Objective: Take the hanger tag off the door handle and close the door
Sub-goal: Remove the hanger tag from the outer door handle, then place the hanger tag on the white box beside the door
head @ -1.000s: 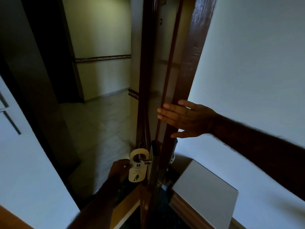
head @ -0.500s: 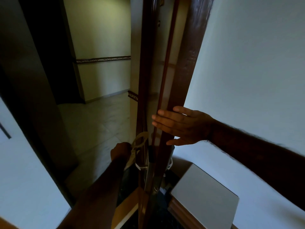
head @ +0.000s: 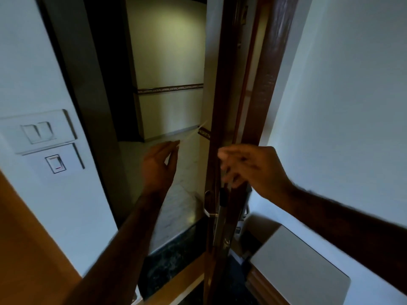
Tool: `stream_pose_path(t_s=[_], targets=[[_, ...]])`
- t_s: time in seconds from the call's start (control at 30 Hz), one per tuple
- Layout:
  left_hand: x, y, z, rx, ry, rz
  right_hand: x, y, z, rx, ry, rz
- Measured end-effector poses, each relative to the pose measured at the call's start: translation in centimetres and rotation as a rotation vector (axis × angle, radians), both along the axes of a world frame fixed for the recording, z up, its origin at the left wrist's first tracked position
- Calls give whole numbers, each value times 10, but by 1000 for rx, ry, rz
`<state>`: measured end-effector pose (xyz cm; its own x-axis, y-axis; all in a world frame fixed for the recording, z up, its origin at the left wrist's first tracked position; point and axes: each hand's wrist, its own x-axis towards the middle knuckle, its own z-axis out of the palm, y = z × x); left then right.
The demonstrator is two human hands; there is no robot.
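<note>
The dark wooden door [head: 222, 95] stands open, seen edge-on in the middle of the view. Its metal handle [head: 209, 211] sticks out to the left low on the edge, with nothing hanging on it. My left hand [head: 159, 166] is raised left of the door edge and pinches the pale hanger tag [head: 193, 132], which shows edge-on as a thin blurred strip pointing up and right. My right hand [head: 253, 168] is blurred, fingers apart, at the door's edge just above the handle; whether it touches the wood is unclear.
A white wall with light switches [head: 40, 133] is at the left. Beyond the doorway lies a tiled corridor floor [head: 176, 208] and a cream wall. A white-topped cabinet [head: 301, 267] stands low at the right, against the white wall behind the door.
My left hand lifted the tag off the handle and rose to chest height with it. My right hand slid down and blurred at the door edge. The view swung left, revealing the switches.
</note>
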<state>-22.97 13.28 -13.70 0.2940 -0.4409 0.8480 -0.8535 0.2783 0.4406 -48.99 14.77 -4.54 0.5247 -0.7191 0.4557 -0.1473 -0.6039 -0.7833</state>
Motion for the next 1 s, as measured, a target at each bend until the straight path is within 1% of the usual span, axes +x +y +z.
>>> stream_pose_path(t_s=[0.03,0.07,0.1,0.2,0.27,0.3,0.33,0.37,0.4,0.47,0.5,0.53,0.57,0.67,0.7,0.77,0.83,0.9,0.93,1.0], targets=[[1,11,11,-84,-92,25,9,4,8,238,-103,9],[1,20,20,-145,-187,53,15,6,15,379,-150,25],[1,30,27,-182,-279,84,21,8,20,446,-175,48],[-6,52,40,-206,-454,143,25,8,32,470,-265,80],[-10,59,46,-196,-481,125,18,6,34,475,-278,81],[-14,61,49,-173,-453,112,12,5,34,468,-265,99],[-18,61,52,-131,-361,93,5,5,36,451,-255,115],[-22,62,54,-77,-183,55,-2,4,37,430,-239,133],[-25,62,58,-34,73,-8,-9,3,37,412,-225,143],[-33,62,68,-3,643,-211,-30,-3,36,384,-204,139],[-34,62,73,4,846,-300,-40,-7,34,377,-192,143],[-37,62,79,8,939,-349,-51,-11,32,376,-186,141],[-42,64,83,-13,956,-362,-61,-14,29,377,-184,131],[-76,71,93,-200,883,-379,-103,-30,21,392,-217,75],[-90,75,94,-263,829,-399,-116,-37,17,402,-228,43],[-123,77,98,-295,678,-424,-147,-54,6,425,-255,-39],[-155,72,98,-260,492,-417,-179,-74,-5,457,-299,-127],[-183,61,97,-177,300,-379,-209,-95,-16,492,-359,-187],[-196,52,96,-124,231,-365,-223,-105,-22,511,-398,-211],[-226,30,92,-11,155,-366,-256,-127,-36,555,-476,-253]])
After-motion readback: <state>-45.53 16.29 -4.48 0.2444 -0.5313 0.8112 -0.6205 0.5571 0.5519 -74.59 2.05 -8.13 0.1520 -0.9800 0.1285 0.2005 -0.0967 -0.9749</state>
